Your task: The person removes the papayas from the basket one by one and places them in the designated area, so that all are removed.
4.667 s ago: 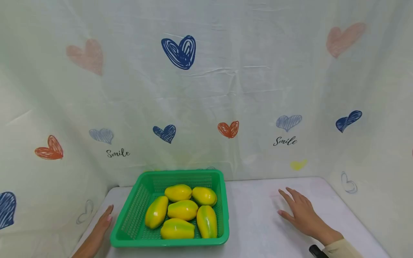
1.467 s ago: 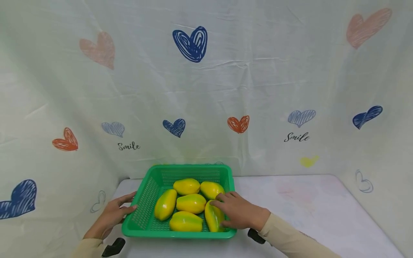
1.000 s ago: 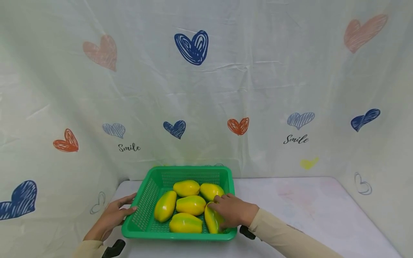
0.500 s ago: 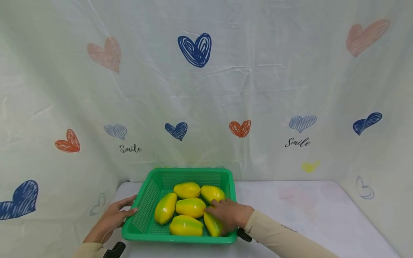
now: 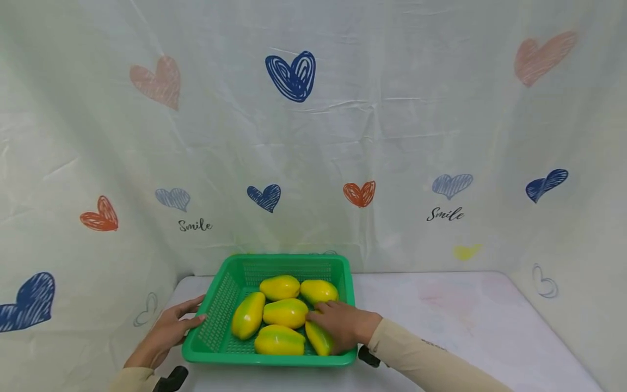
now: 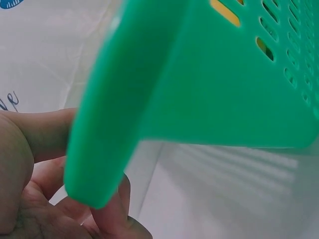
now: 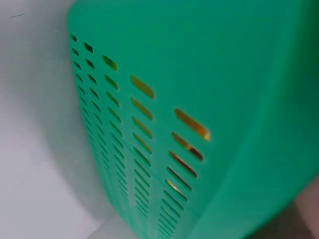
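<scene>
- Head view: on a white table (image 5: 416,326), a green basket (image 5: 266,359) holds six yellow-green fruits (image 5: 285,313). The person's left hand (image 5: 168,330) grips its left rim; the right hand (image 5: 342,325) curls its fingers round the front-right fruit (image 5: 317,338), inside the basket.
- Left wrist view: thumb and fingers clasp the rim.
- Right wrist view: slotted basket wall; the grip is hidden.

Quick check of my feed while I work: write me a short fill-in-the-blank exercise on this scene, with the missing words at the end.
1. The basket on the table is ____ in colour.
2. Inside it lie ____ yellow fruits.
3. The left hand holds the basket; the other hand, on one of the fruits, is the ____ hand.
4. The word printed on the hanging sheet is ____.

Missing words: green; six; right; Smile.
</scene>
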